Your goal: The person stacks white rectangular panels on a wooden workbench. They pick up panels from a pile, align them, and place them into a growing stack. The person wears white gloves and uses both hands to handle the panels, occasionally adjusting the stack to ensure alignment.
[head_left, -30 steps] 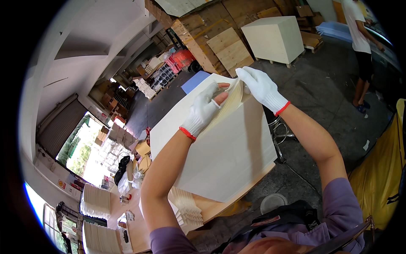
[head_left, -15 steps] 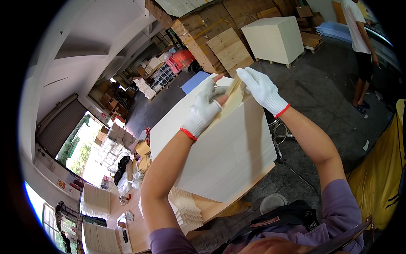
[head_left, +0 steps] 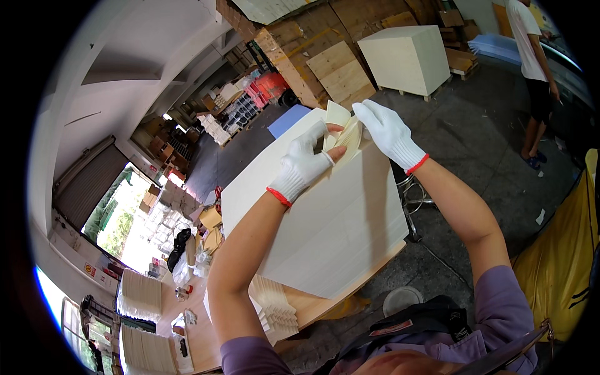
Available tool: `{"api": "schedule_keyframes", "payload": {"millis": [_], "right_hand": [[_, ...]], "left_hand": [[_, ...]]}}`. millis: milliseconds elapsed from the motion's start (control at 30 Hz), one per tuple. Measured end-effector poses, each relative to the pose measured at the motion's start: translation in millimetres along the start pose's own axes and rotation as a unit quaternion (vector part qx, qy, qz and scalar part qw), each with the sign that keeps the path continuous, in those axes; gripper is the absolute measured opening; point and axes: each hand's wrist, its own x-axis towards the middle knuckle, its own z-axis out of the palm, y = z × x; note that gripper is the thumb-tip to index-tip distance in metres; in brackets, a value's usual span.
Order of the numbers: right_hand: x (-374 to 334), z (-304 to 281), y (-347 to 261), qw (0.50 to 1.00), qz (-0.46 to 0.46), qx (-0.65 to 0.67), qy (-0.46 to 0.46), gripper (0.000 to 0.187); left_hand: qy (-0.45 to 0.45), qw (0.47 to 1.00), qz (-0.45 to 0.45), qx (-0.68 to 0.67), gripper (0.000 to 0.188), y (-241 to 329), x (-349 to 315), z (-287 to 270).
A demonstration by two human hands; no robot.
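A large stack of cream-white sheets [head_left: 325, 231] stands on a wooden table in front of me. At its far corner, several sheets [head_left: 351, 134] are lifted, bent and fanned apart. My left hand [head_left: 299, 164], in a white glove with bare thumb and fingertip showing, is closed on the fanned sheets' left side. The sheets spread between that thumb and finger. My right hand [head_left: 387, 130], fully gloved with a red cuff, pinches the sheets' right corner; its fingertips are partly hidden behind the glove.
Smaller piles of sheets [head_left: 140, 297] lie on the wooden table [head_left: 206, 353] at the left. A pallet stack [head_left: 406, 59], plywood boards and a red forklift [head_left: 270, 87] stand farther back. Another person [head_left: 536, 69] stands at the far right. A yellow cover [head_left: 562, 250] hangs at the right edge.
The lifted sheets have fanned apart, and a flap now stands up between my hands. My left hand has shifted slightly right; my right hand has hardly moved.
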Motion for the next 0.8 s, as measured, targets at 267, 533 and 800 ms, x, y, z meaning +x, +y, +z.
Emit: {"api": "schedule_keyframes", "payload": {"millis": [267,533,800], "right_hand": [[2,-1,0,0.999,0.034,-0.001,-0.028,0.061],[1,-1,3,1.000,0.015,0.003,-0.014,0.060],[0,0,5,1.000,0.016,0.016,-0.009,0.059]], "left_hand": [[0.042,0.998,0.047,0.006,0.037,3,-2,1],[-0.012,0.997,-0.068,0.043,0.040,14,0,1],[0.003,1.000,0.010,-0.019,0.041,-4,2,5]]}}
